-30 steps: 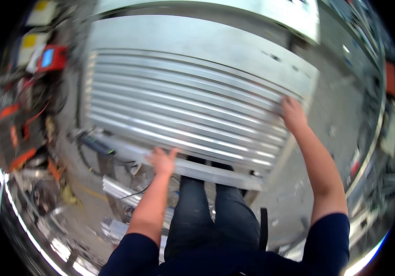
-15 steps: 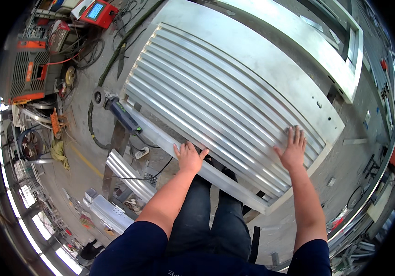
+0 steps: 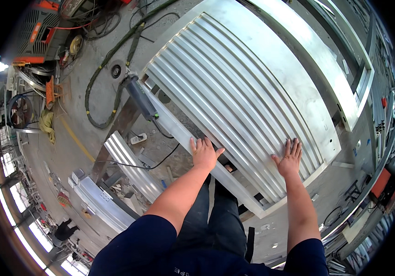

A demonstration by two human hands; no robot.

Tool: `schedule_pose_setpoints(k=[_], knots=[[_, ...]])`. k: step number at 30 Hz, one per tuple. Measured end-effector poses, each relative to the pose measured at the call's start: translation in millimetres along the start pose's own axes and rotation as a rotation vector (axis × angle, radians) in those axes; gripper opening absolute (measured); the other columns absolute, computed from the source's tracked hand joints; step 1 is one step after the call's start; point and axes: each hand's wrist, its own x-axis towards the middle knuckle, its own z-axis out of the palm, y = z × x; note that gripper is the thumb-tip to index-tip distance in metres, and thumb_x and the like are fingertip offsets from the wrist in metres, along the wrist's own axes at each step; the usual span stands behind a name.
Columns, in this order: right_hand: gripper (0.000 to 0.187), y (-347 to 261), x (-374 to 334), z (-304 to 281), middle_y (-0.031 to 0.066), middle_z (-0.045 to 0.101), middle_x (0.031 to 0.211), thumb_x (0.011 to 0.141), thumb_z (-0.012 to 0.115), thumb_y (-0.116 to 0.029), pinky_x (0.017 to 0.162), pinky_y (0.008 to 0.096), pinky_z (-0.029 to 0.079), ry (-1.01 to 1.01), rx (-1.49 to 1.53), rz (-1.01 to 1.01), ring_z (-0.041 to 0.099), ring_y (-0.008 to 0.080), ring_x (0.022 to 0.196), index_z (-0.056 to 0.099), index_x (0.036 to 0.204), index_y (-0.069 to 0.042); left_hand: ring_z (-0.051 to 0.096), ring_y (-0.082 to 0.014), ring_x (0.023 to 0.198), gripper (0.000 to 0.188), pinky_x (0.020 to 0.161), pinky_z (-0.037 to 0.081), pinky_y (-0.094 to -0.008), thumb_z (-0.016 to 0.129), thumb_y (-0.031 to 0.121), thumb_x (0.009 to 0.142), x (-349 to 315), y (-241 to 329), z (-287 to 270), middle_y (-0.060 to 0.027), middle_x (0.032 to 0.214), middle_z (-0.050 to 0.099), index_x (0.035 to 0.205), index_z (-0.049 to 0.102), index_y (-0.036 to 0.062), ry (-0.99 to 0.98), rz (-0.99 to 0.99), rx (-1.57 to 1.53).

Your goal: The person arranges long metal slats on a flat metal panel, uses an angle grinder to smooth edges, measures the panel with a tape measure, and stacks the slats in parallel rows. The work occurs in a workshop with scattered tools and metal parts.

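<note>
A pale metal frame panel (image 3: 275,43) filled with long parallel metal slats (image 3: 234,99) lies in front of me. On its near rail (image 3: 174,126) rests my left hand (image 3: 205,155), fingers spread and nothing in it. Further right, my right hand (image 3: 289,162) lies flat on the slats close to their right end, its fingers also apart. A gap runs between the rail and the nearest slat. Left of my left hand, an angle grinder (image 3: 141,96) lies across the panel's left corner, its disc end pointing away from the slats.
A second metal frame (image 3: 315,60) lies beyond the panel. A dark hose (image 3: 87,103) loops over the floor at left. Near my left arm are a white power strip (image 3: 138,138), a black cable (image 3: 158,165), ribbed metal strips (image 3: 130,165) and long metal profiles (image 3: 101,202).
The view has shifted, so the panel and grinder appear turned and further right. Both hands remain laid on the panel, fingers apart.
</note>
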Motion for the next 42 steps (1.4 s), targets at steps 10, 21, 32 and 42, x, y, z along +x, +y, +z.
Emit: schedule_pose_setpoints(k=[10, 21, 32, 42], knots=[[0.097, -47, -23, -10, 0.0174, 0.013, 0.162, 0.08, 0.073, -0.047, 0.119, 0.0524, 0.014, 0.093, 0.118, 0.0, 0.012, 0.0387, 0.148, 0.021, 0.155, -0.012, 0.048, -0.0379, 0.12, 0.066, 0.115, 0.023, -0.0538, 0.071, 0.042, 0.082, -13, -36, -19, -0.0202, 0.119, 0.058, 0.127, 0.05, -0.0021, 0.118, 0.236, -0.32], [0.034, -26, -187, 93, 0.0147, 0.061, 0.109, 0.086, 0.064, -0.035, 0.097, 0.0444, 0.041, -0.133, 0.272, -0.016, 0.055, 0.0327, 0.111, 0.064, 0.106, -0.008, 0.05, -0.038, 0.117, 0.045, 0.101, 0.039, -0.0463, 0.07, 0.019, 0.085, -79, -168, -25, -0.0196, 0.122, 0.057, 0.124, 0.055, 0.0016, 0.125, 0.195, -0.417], [0.039, 34, -227, 157, 0.0203, 0.069, 0.104, 0.085, 0.063, -0.034, 0.089, 0.0456, 0.052, -0.455, 0.443, 0.217, 0.065, 0.0368, 0.1, 0.067, 0.111, -0.004, 0.061, -0.038, 0.108, 0.045, 0.093, 0.047, -0.0433, 0.071, 0.029, 0.085, -142, -146, 4, -0.0217, 0.112, 0.066, 0.116, 0.062, -0.0012, -0.271, -0.034, -0.397], [0.037, 77, -216, 143, 0.0148, 0.07, 0.086, 0.086, 0.065, -0.028, 0.068, 0.0363, 0.053, -0.431, 0.8, 0.208, 0.067, 0.0235, 0.077, 0.068, 0.105, 0.003, 0.066, -0.0353, 0.1, 0.052, 0.087, 0.051, -0.0426, 0.068, 0.042, 0.083, -268, -155, -4, -0.0195, 0.105, 0.069, 0.114, 0.063, -0.0001, -0.405, -0.363, -0.511]])
